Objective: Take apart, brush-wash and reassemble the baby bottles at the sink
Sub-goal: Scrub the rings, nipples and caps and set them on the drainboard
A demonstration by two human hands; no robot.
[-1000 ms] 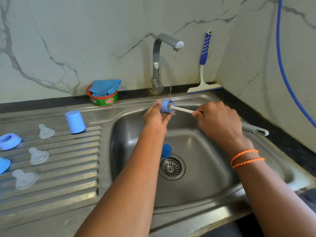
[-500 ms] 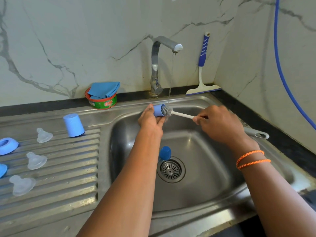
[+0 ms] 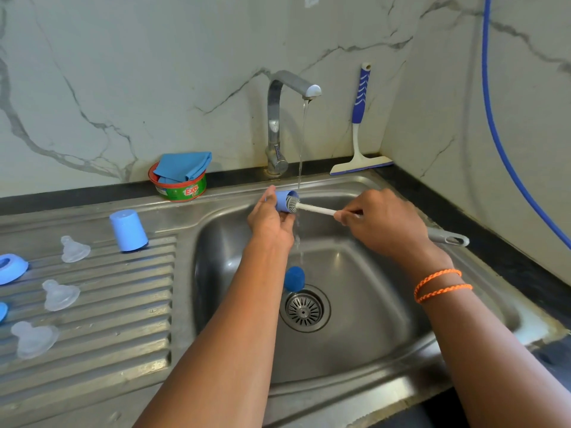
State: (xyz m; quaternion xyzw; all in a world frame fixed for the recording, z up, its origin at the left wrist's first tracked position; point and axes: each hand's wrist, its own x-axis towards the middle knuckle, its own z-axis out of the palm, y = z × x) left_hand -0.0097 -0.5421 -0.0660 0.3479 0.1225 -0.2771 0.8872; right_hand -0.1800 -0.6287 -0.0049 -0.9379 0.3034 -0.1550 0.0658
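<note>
Step in hand, by my judgement: brush-washing of 1 small part under running water, at the centre of the frame.

The left hand [image 3: 272, 217] holds a small blue cap [image 3: 283, 200] on its side, fingers curled under and behind it, open mouth turned toward the right of the frame. The right hand [image 3: 383, 223] pinches the white stem of a bottle brush [image 3: 315, 209]; the bristle head sits at the mouth of the cap, partly inside. The brush's grey handle end [image 3: 448, 239] projects past the right wrist. A thin stream from the tap [image 3: 290, 88] falls just at the cap's rim and on into the sink [image 3: 370, 304].

Other parts noted:
- 1 blue piece [image 3: 294, 278] lies in the basin beside the drain [image 3: 304, 308] (what kind of part it is cannot be told).
- On the ribbed drainer at left of frame: 1 upturned blue cap [image 3: 128, 230], 3 clear teats [image 3: 58, 295], well apart from one another, and a blue ring [image 3: 10, 268] at the frame edge.
- No bottle body is visible.
- Upper centre-left: a soap tub [image 3: 179, 188] with a blue cloth on top. Upper right: a squeegee [image 3: 360, 128] leaning on the wall.

Progress, as judged: disassembly appears done; washing is under way; reassembly not begun.

Next move calls for keeping a firm hold on the wet cap while the brush works its inner wall, then a rinse in the stream and setting it on the drainer with the others. Risk: a slippery cap dropping into the basin.
</note>
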